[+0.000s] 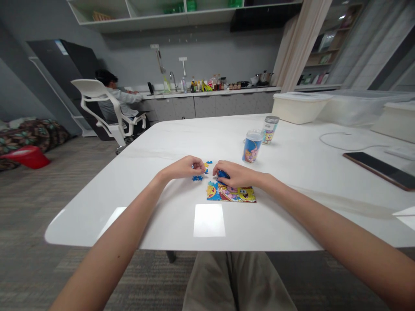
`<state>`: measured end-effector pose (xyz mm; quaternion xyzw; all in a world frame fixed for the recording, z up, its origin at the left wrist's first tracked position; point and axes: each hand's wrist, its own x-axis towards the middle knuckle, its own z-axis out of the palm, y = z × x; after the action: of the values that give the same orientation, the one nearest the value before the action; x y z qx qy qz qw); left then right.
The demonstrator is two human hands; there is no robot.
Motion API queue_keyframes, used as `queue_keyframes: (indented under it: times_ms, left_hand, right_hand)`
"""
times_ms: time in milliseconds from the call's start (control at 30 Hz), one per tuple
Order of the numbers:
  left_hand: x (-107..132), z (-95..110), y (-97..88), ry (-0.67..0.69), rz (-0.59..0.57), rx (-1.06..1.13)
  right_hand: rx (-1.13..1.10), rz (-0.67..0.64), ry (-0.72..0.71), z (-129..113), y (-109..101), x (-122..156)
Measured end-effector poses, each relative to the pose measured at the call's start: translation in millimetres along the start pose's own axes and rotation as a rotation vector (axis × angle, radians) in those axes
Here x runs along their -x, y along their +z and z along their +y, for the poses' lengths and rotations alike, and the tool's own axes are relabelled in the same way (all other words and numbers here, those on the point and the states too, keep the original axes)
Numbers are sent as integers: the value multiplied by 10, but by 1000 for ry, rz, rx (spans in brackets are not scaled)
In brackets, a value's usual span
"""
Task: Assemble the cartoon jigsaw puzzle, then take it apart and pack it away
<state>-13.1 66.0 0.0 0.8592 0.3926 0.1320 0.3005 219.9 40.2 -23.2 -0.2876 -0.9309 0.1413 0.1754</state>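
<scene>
A partly assembled jigsaw puzzle (231, 195) with a yellow cartoon character lies flat on the white table (168, 190). My right hand (240, 174) rests over its upper edge, fingers curled around a dark blue puzzle piece (223, 174). To the left, my left hand (183, 167) has its thumb and fingers pinched together, with a bit of blue puzzle piece showing between them. Loose blue puzzle pieces (197, 178) lie just below the left fingertips, and more blue and yellow pieces are beyond them, partly hidden by the fingers.
Behind my right hand stand a blue cartoon cup (253, 146) and a cartoon jar with a grey lid (270, 129). A phone (382, 169), a cable and plastic bins (300, 108) are at the right. A person sits on a white chair (100, 95) at the far left.
</scene>
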Motion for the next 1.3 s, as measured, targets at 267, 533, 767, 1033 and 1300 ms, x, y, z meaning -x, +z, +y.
queue_keyframes:
  times_ms: [267, 533, 767, 1033, 1300]
  left_hand:
    - [32, -25, -66, 6, 18, -67]
    - [45, -89, -92, 30, 120, -136]
    - [28, -143, -73, 70, 142, -265]
    - [5, 40, 59, 197, 35, -219]
    - [-87, 187, 298, 198, -10, -283]
  right_hand:
    - [-11, -3, -15, 47, -12, 4]
    - [29, -16, -38, 73, -54, 26]
    - [52, -26, -26, 47, -105, 44]
    - [93, -43, -9, 137, -154, 64]
    - [63, -68, 25, 107, -205, 81]
